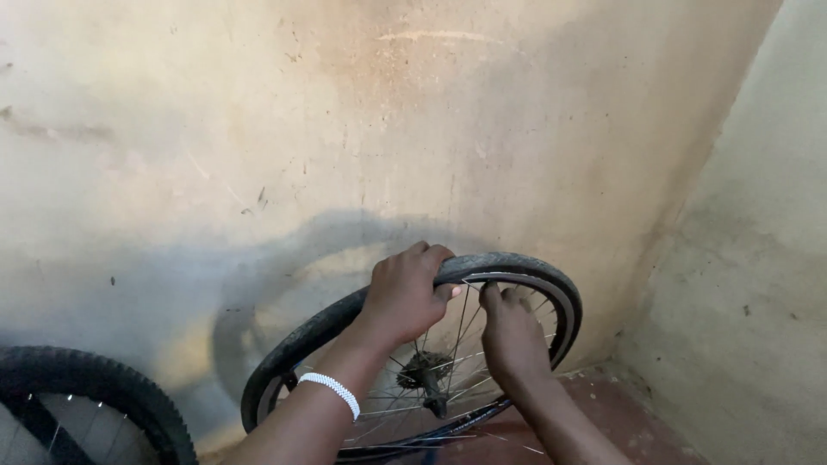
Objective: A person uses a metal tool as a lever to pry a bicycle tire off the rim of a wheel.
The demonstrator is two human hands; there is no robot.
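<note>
**Two hands on the top of a bicycle wheel in a corner**

Nearest the camera is the left forearm, with a white beaded bracelet (pixel 330 392) around the wrist. It rises to the left hand (pixel 403 293), which is clamped over the top of the tyre (pixel 525 265): the fingers curl over the outer tread and the thumb presses in from the rim side. Just beside it, the right hand (pixel 512 331) reaches up from below, inside the wheel. Its fingertips (pixel 493 295) are pushed against the inner edge of the tyre where it meets the metal rim (pixel 562 297). The fingers are bent and pinching at that edge, though how much they actually hold is hard to tell from this angle.

The bicycle wheel (pixel 413 370) stands tilted, its top leaning towards the wall (pixel 345 129) and its lower edge resting on the reddish floor (pixel 620 422). Thin silver spokes run from the rim down to the dark hub (pixel 424 372) in the middle, which sits between the two wrists. The wheel's shadow falls on the wall to its left.

At the lower left corner, well apart from the hands, part of a second wheel (pixel 103 383) shows, with a knobbier black tyre. The wall behind is pale, stained and scuffed, and it meets a second wall (pixel 758 258) at the right, forming the corner.
</note>
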